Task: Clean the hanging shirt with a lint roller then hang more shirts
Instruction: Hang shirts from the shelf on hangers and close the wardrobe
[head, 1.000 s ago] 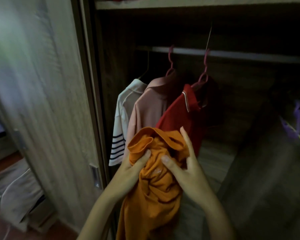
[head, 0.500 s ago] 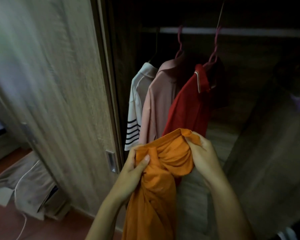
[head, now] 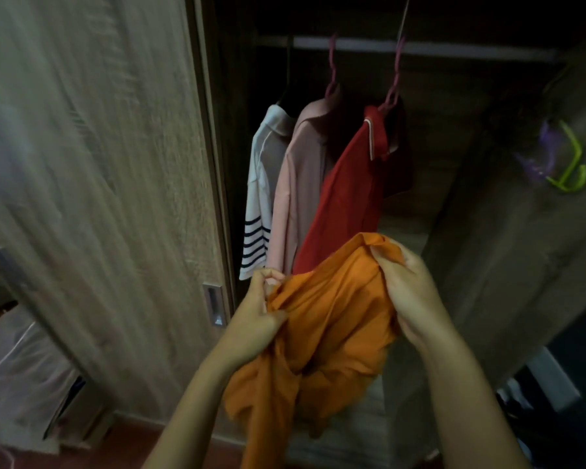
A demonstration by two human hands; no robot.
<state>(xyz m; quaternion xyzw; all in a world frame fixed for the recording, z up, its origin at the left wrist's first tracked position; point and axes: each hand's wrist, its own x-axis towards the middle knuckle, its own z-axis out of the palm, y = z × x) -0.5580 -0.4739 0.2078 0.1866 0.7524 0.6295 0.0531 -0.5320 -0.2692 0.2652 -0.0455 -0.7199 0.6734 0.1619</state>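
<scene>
Both hands hold an orange shirt in front of an open wardrobe.
Left to right: wardrobe door (head: 92, 184); left hand (head: 256, 313) pinching the bunched left edge of the orange shirt (head: 325, 319); white striped shirt (head: 261, 184), pink shirt (head: 301, 184) and red shirt (head: 349, 191) hanging on the rail (head: 454, 49) just behind; right hand (head: 410, 292) fingers curled round the shirt's upper right edge; green hanger (head: 569, 167) far right.

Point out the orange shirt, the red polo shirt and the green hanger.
orange shirt (head: 332, 319), head view, bunched front fabric between the hands
red polo shirt (head: 349, 198), head view, its body below the collar
green hanger (head: 570, 164), head view, its angled arm
</scene>
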